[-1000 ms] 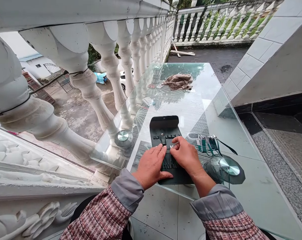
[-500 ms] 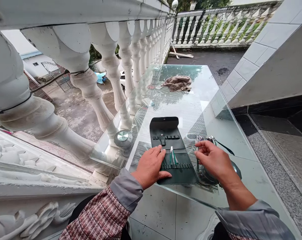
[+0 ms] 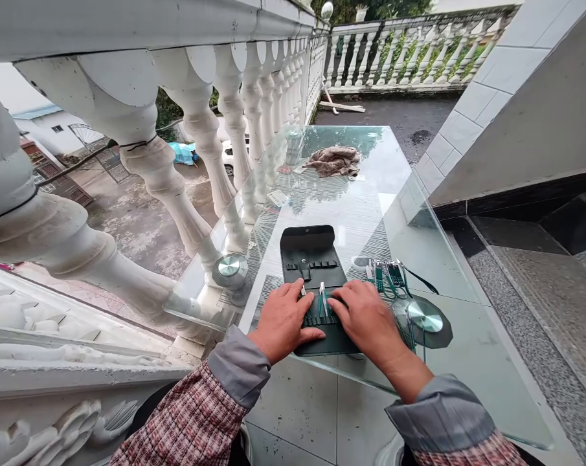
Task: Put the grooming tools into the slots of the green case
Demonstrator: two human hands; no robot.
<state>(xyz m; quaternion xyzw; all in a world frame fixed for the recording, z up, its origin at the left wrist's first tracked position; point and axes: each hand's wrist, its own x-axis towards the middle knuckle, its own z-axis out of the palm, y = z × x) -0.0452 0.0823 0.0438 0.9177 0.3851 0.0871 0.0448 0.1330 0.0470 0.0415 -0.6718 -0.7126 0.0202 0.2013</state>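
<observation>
Black case (image 3: pixel 316 276) open on glass table (image 3: pixel 477 362), left hand (image 3: pixel 287 318) spread over its left side, right hand (image 3: pixel 368 318) bent at its right edge, pinch untellable from my remote post; I judge a crooked push could knock the silver-and-green tool (image 3: pixel 322 301) askew.

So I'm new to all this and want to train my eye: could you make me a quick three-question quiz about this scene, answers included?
1. What colour is the crumpled cloth near the far end of the glass table?
a) bright yellow
b) brown
c) blue

2. True or false: the left hand and the right hand are both at the black case.

3. Fill in the blank: seen from the wearer's side, the cluster of loose tools lies to the ____ of the case.

Key: 1: b; 2: true; 3: right.
</observation>
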